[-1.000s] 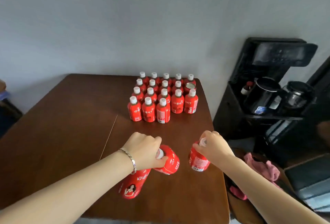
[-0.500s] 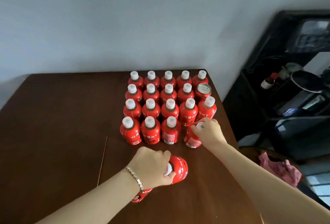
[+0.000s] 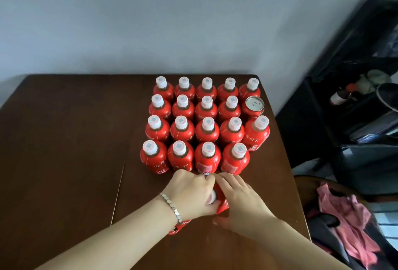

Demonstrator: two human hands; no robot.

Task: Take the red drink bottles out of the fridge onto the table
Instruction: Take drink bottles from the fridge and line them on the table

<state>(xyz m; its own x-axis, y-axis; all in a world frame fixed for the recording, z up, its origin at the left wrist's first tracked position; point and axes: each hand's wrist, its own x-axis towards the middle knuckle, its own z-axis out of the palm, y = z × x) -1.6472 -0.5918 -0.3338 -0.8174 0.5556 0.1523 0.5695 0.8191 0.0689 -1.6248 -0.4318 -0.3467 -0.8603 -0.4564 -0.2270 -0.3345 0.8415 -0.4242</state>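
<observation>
The brown desk lies bare on its left half, against a grey wall. The left hand, a bracelet on its wrist, hovers over the near middle of the desk with its fingers curled round a red bottle, whose white cap peeps out beside the palm. A second bottle shows only as a red strip under that wrist (how it is held is hidden). Just beyond the knuckles stand the bottles, red with white caps, upright and packed in four rows on the far right part of the desk; the front row has four and stops one short at its right end. The right hand lies over the other side of the gripped bottle, its fingertips meeting those of the left hand and its thumb blurred below; I cannot tell whether it has closed on the bottle. A red can fills the right end of the second row from the back. Off the desk to the right are a black rack and, nearer, a pink cloth.
</observation>
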